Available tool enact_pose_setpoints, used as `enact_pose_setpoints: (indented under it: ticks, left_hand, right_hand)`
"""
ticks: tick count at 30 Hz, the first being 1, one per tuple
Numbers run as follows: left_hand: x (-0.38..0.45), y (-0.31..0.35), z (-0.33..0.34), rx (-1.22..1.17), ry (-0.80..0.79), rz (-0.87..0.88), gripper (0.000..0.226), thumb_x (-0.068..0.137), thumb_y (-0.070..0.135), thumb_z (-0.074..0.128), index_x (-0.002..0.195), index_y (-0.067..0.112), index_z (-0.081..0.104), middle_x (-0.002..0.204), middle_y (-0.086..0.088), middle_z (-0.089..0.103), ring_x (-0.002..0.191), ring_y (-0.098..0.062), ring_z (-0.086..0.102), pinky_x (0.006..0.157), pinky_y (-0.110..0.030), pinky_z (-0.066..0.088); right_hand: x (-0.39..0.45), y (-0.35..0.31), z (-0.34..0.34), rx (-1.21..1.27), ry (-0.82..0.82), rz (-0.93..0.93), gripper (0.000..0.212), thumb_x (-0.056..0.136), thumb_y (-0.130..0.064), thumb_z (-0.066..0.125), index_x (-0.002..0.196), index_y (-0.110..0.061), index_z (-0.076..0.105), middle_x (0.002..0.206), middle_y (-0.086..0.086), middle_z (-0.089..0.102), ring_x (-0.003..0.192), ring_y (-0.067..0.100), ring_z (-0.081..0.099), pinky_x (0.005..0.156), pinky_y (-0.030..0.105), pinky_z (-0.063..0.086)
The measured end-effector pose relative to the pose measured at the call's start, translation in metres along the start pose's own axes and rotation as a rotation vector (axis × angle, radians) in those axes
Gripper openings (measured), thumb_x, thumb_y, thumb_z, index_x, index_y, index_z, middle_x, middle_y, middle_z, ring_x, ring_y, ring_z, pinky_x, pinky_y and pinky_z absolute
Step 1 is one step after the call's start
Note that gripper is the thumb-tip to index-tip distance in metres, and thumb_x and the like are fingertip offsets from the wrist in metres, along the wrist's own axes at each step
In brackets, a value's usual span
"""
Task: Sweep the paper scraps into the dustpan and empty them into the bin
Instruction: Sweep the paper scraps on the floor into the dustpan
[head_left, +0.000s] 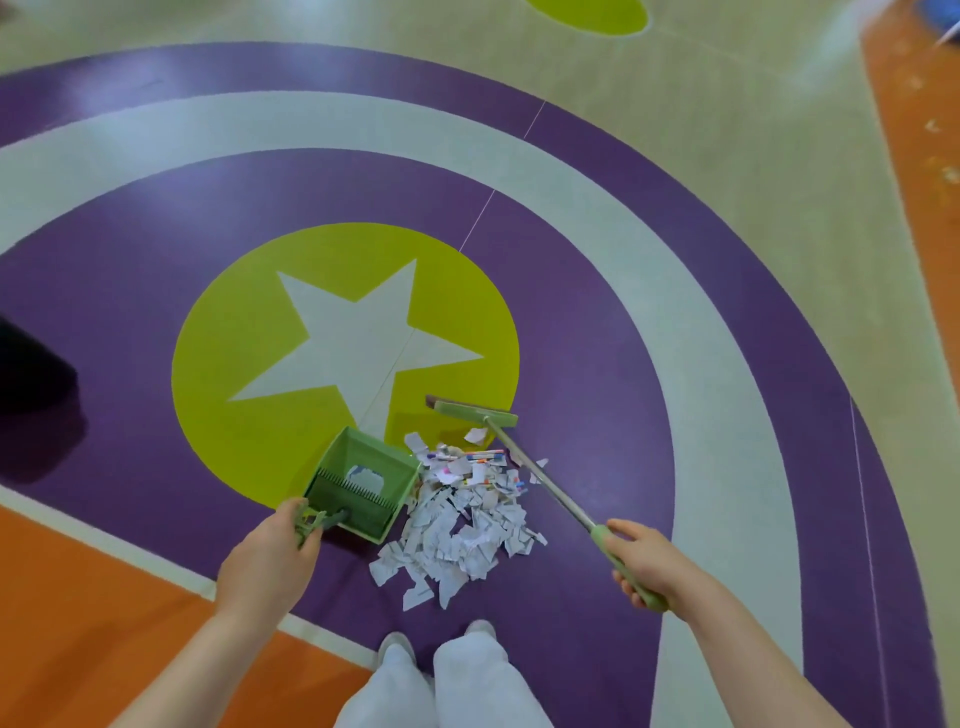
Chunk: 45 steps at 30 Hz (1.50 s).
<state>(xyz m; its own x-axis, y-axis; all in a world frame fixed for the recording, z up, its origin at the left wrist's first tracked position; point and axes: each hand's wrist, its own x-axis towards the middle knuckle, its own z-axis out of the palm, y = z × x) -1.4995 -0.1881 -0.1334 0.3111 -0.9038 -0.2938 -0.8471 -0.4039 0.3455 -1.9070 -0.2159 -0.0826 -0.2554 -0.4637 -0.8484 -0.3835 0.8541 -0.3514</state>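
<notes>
Sweeping: the person stands over a heap of scraps (462, 519) on the purple floor (597, 364), a tool in each hand.
Left hand: the left hand (275, 551) is curled round the dustpan (363, 480) handle at its near end, holding the pan tipped with its mouth towards the heap.
Right hand: the right hand (641, 564) is wrapped round the green grip of the broom (524, 467), whose head sits on the floor at the far side of the heap.
Scraps: just right of the pan, touching its edge, lying between pan and broom head; a few strays lie under and beyond the broom shaft.
In the pan: one pale piece, it seems; nearly all the paper is still on the floor.
Handling: the paper looks very light and loose, so I would expect it to flutter and skid on this smooth floor; short, low strokes should serve better than hard ones.
Hold: keep the pan lip pressed flat, or bits will likely slide under it.
Bin: the dark shape (31, 364) at the left edge may be it; I cannot tell.
</notes>
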Motion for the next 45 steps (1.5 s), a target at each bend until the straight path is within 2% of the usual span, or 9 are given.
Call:
enact_pose_setpoints:
  ticks: [3, 6, 8, 14, 19, 22, 27, 34, 45]
  left_hand:
    - [-0.017, 0.012, 0.007, -0.012, 0.001, 0.026, 0.041, 0.093, 0.035, 0.058, 0.132, 0.023, 0.053, 0.107, 0.001, 0.071, 0.084, -0.029, 0.069, 0.059, -0.036, 0.054]
    - [-0.033, 0.021, 0.015, 0.008, 0.003, 0.058, 0.040, 0.092, 0.033, 0.060, 0.131, 0.026, 0.053, 0.107, 0.001, 0.071, 0.083, -0.028, 0.069, 0.056, -0.035, 0.054]
    - [-0.046, 0.025, 0.020, 0.022, -0.003, 0.068, 0.042, 0.092, 0.034, 0.060, 0.132, 0.027, 0.052, 0.109, 0.002, 0.070, 0.082, -0.026, 0.069, 0.055, -0.034, 0.055]
    - [-0.090, 0.033, 0.037, -0.028, 0.003, -0.031, 0.042, 0.094, 0.029, 0.058, 0.135, 0.027, 0.049, 0.109, 0.002, 0.068, 0.075, -0.020, 0.064, 0.049, -0.031, 0.051]
    - [-0.118, 0.030, 0.052, -0.124, -0.041, -0.123, 0.046, 0.093, 0.024, 0.057, 0.137, 0.032, 0.046, 0.103, 0.003, 0.063, 0.064, -0.013, 0.057, 0.047, -0.028, 0.044]
    - [-0.128, 0.029, 0.056, -0.179, -0.082, -0.173, 0.048, 0.092, 0.021, 0.058, 0.137, 0.032, 0.045, 0.099, 0.002, 0.061, 0.070, -0.015, 0.057, 0.055, -0.031, 0.047]
    - [-0.145, 0.023, 0.068, -0.173, -0.163, -0.220, 0.060, 0.091, 0.022, 0.057, 0.146, 0.031, 0.033, 0.118, -0.005, 0.059, 0.074, -0.021, 0.058, 0.054, -0.031, 0.042]
    - [-0.148, -0.015, 0.076, -0.502, 0.033, -0.442, 0.043, 0.093, 0.024, 0.059, 0.135, 0.021, 0.049, 0.096, -0.012, 0.067, 0.069, -0.028, 0.061, 0.060, -0.042, 0.052]
    - [-0.210, -0.103, 0.033, -0.623, 0.319, -0.587, 0.037, 0.094, 0.031, 0.059, 0.130, 0.021, 0.054, 0.094, -0.013, 0.067, 0.068, -0.030, 0.058, 0.059, -0.031, 0.043]
  right_hand:
    - [0.009, 0.006, -0.013, -0.175, 0.149, -0.117, 0.051, 0.096, -0.041, 0.050, 0.145, -0.028, 0.041, 0.072, 0.007, 0.059, 0.050, 0.020, 0.052, 0.041, 0.020, 0.041]
    - [0.023, 0.015, -0.032, -0.713, 0.448, -0.288, 0.046, 0.096, -0.028, 0.048, 0.141, -0.024, 0.045, 0.108, 0.011, 0.068, 0.094, 0.032, 0.066, 0.073, 0.034, 0.052]
    - [0.033, 0.026, -0.046, -0.916, 0.531, -0.315, 0.040, 0.095, -0.017, 0.045, 0.135, -0.019, 0.043, 0.103, 0.011, 0.065, 0.093, 0.034, 0.064, 0.069, 0.035, 0.048]
    - [0.064, 0.069, -0.057, -1.042, 0.222, -0.110, 0.038, 0.086, -0.006, 0.037, 0.122, -0.013, 0.047, 0.112, 0.015, 0.062, 0.090, 0.032, 0.064, 0.067, 0.033, 0.048]
    - [0.071, 0.115, -0.028, -0.658, 0.021, 0.043, 0.010, 0.093, -0.004, 0.037, 0.087, -0.008, 0.044, 0.088, 0.013, 0.053, 0.065, 0.024, 0.051, 0.047, 0.024, 0.046]
    - [0.071, 0.155, -0.007, -0.312, -0.010, 0.152, 0.015, 0.089, -0.001, 0.036, 0.094, -0.007, 0.049, 0.081, 0.012, 0.044, 0.064, 0.023, 0.043, 0.040, 0.020, 0.040]
    - [0.035, 0.192, 0.013, -0.391, -0.135, 0.155, 0.028, 0.089, -0.003, 0.031, 0.114, -0.010, 0.042, 0.081, 0.015, 0.050, 0.052, 0.021, 0.046, 0.041, 0.022, 0.042]
    - [-0.028, 0.214, -0.001, -0.034, -0.154, 0.071, 0.021, 0.090, -0.004, 0.049, 0.108, -0.011, 0.057, 0.062, 0.010, 0.048, 0.042, 0.017, 0.043, 0.044, 0.023, 0.038]
    - [-0.091, 0.211, 0.037, 0.125, -0.196, -0.052, 0.035, 0.094, -0.008, 0.055, 0.127, -0.019, 0.053, 0.065, 0.011, 0.052, 0.049, 0.018, 0.047, 0.046, 0.025, 0.042]
